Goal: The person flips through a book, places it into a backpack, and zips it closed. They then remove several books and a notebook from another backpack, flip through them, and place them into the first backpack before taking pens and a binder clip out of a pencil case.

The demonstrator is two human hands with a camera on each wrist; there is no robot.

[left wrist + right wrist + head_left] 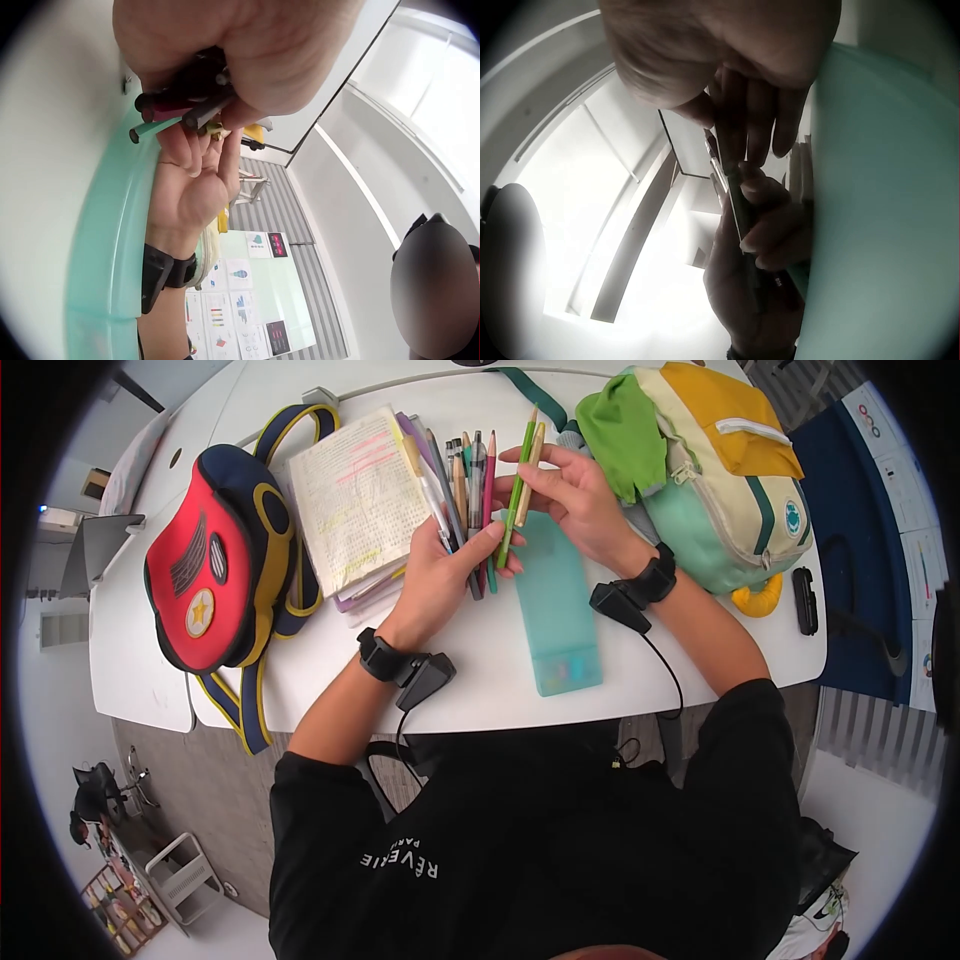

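My left hand (440,565) grips a bundle of pens and pencils (476,480), fanned upright above its thumb. Among them are a grey one, a magenta pencil (489,465) and a clear-barrelled pen. My right hand (572,495) pinches a pale tan pencil (531,472). A bright green pencil (517,485) stands alongside it, its lower end by the left fingertips. Under the hands lies a translucent teal pencil case (558,605) with small coloured bits at its near end. Seen from the left wrist, the bundle's lower ends (161,124) poke out below the palm, close to the right fingers.
An open notebook (360,500) with pink highlighting lies on other books at left. Beyond it sits a red and navy backpack (205,560) with straps hanging over the table edge. A cream, mint and yellow backpack (710,480) stands at right, near a small black object (805,601).
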